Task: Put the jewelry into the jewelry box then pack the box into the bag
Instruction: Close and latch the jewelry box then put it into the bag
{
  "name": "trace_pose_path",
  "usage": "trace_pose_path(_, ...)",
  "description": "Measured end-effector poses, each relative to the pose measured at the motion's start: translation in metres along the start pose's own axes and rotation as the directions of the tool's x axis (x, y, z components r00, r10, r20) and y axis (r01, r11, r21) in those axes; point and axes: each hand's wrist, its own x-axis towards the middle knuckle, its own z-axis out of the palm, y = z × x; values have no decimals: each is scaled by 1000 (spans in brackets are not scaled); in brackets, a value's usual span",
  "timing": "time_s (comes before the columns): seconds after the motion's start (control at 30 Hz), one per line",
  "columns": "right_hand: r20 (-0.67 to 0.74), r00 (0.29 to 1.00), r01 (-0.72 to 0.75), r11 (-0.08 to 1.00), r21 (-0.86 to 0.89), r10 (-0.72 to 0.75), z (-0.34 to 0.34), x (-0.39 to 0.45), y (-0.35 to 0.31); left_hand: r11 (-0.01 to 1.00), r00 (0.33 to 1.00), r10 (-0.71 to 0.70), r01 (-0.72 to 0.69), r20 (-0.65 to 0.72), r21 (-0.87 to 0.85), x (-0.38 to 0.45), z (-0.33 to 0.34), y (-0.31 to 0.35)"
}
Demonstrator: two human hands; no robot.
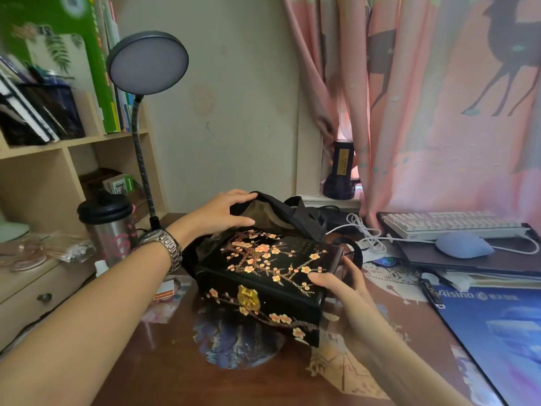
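Note:
The black jewelry box with painted pink blossoms and a gold clasp is closed and tilted, its far end inside the mouth of the dark bag. My right hand grips the box's near right corner, thumb on the lid. My left hand holds the bag's upper rim, keeping the opening wide; its olive lining shows. A metal watch is on my left wrist. No jewelry is visible outside the box.
A steel tumbler and a gooseneck desk lamp stand at the left by a shelf unit with a drawer. A white keyboard, blue mouse and white cable lie to the right. Papers and a blue mat cover the desk's right side.

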Motion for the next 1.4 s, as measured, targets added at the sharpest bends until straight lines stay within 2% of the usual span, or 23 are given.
trace_pose_path(0.5, -233, 971, 89, 987, 134, -56, 56, 67, 18, 999, 999, 40, -40, -17, 23, 7, -13, 0)
trace_pose_path(0.63, -313, 949, 52, 996, 77, -25, 71, 87, 27, 999, 999, 44, -43, -28, 18, 6, -16, -3)
trace_pose_path(0.73, -374, 925, 69, 998, 0, -65, 77, 99, 31, 998, 998, 56, -56, -23, -4, 7, -17, 0)
trace_pose_path(1.0, -433, 893, 90, 991, -99, -124, 93, 116, 36, 997, 999, 51, -51, -1, -49, 8, -17, 3)
trace_pose_path(1.1, -420, 899, 89, 990, -107, -126, 99, 118, 41, 998, 999, 33, -32, 20, -52, 4, -14, -2)
trace_pose_path(1.2, -343, 932, 74, 987, -141, -119, 97, 118, 41, 997, 1000, 22, -21, 21, -78, 1, -12, -4)
trace_pose_path(1.33, -263, 957, 38, 951, -306, -123, 86, 113, 39, 997, 1000, 25, -24, 13, -78, 1, -10, -2)
trace_pose_path(1.4, -205, 966, 69, 919, -389, -160, 79, 106, 40, 996, 1000, 22, -21, 11, -87, 0, -10, -2)
